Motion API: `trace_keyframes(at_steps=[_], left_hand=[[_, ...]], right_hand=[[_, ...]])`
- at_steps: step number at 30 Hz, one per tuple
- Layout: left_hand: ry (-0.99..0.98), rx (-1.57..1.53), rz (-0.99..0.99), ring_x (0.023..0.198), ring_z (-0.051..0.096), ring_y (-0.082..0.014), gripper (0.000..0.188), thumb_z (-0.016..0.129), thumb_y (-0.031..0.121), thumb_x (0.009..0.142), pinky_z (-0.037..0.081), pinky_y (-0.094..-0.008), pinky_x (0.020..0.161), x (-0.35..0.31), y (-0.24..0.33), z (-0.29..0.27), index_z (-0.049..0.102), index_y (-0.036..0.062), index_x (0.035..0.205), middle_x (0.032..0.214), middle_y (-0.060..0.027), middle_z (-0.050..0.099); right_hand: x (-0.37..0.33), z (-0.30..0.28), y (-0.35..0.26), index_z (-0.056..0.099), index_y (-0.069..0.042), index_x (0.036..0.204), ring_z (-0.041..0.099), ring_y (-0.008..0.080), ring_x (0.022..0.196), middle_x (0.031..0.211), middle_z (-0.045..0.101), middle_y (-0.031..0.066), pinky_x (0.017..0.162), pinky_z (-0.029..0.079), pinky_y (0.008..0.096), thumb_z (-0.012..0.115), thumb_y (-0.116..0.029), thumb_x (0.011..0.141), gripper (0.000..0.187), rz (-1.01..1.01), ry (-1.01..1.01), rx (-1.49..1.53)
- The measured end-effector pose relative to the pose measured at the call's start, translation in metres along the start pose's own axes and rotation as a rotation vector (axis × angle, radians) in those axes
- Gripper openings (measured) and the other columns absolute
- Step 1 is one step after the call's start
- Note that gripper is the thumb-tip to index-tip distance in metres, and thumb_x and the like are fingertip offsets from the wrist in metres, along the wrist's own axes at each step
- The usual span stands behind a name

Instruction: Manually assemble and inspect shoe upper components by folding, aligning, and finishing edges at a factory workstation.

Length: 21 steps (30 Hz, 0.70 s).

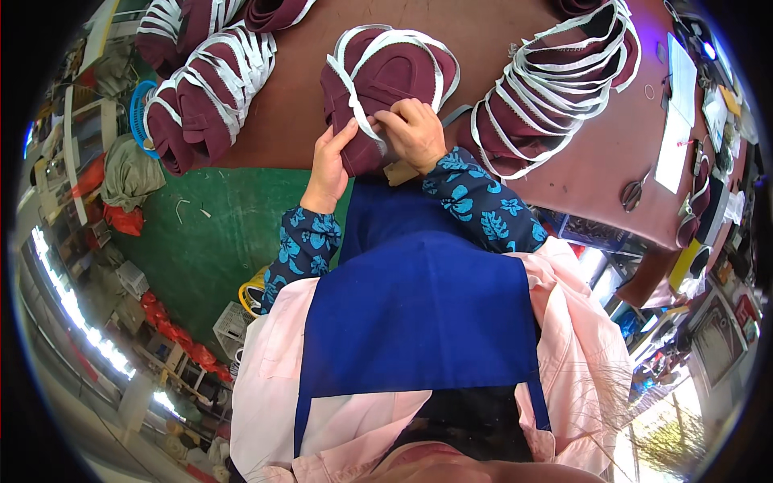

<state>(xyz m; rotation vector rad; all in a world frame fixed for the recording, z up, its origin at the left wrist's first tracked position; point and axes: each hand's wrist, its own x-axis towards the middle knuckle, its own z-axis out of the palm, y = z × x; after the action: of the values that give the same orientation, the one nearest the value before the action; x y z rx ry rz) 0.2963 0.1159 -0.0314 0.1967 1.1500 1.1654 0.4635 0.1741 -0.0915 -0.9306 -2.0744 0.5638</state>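
Note:
A maroon fabric piece [390, 76] edged with looping white zipper tape [354, 101] lies at the near edge of the table, in front of me. My left hand [328, 171] grips its left side, thumb up against the tape and the other fingers partly hidden by the cloth. From the right, my right hand [415, 135] pinches at the tape near the middle of the piece, close to the left thumb. Exactly what sits between those right fingertips is too small to make out.
Stacks of similar maroon pieces with white zipper tape stand at the left [213, 97] and right [555, 88]. A blue basket [138, 117] is beside the left stack. Scissors [634, 193] and white paper [675, 121] lie on the brown table [596, 169], at right.

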Motion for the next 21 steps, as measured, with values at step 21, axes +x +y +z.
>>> trace_keyframes(at_steps=[21], left_hand=[[0.007, -0.011, -0.001, 0.113, 0.067, -0.0263, 0.034, 0.055, 0.015, 0.102, 0.052, -0.0374, 0.099, -0.001, 0.001, 0.001, 0.057, -0.0085, 0.127, 0.119, -0.0178, 0.068]], right_hand=[[-0.001, -0.028, -0.014, 0.068, -0.008, 0.093, 0.062, 0.0256, 0.083, 0.089, 0.059, 0.0057, 0.071, 0.05, 0.0366, 0.073, -0.008, 0.079, 0.015, 0.107, -0.01, 0.111]])
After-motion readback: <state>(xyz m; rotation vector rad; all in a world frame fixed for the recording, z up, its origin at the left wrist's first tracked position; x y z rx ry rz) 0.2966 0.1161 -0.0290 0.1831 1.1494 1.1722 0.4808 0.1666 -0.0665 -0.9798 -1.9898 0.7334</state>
